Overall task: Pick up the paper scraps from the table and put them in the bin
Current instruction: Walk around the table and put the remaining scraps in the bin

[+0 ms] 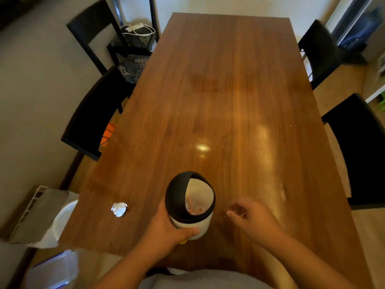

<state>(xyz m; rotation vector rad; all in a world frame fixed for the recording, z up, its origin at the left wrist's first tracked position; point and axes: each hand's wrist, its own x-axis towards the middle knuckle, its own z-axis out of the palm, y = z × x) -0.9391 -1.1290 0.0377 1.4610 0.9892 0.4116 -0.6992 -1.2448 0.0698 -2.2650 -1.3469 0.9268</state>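
Bin [190, 207] standing near the tabletop's [229, 80] near edge, the left hand [166, 228] wrapping its white cylindrical wall. Black domed lid is sitting swung open; pale scraps showing inside. Right hand [250, 215] is hovering just right of the bin, fingers loosely curled, apparently holding nothing. 1 crumpled white paper ball [119, 209] lying left of the bin, near the left edge. Risks: glossy wood letting the light bin slide or tip; a careless reach nudging the ball off the edge.

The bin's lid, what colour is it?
Black, on a white bin; lid shows best in the head view.
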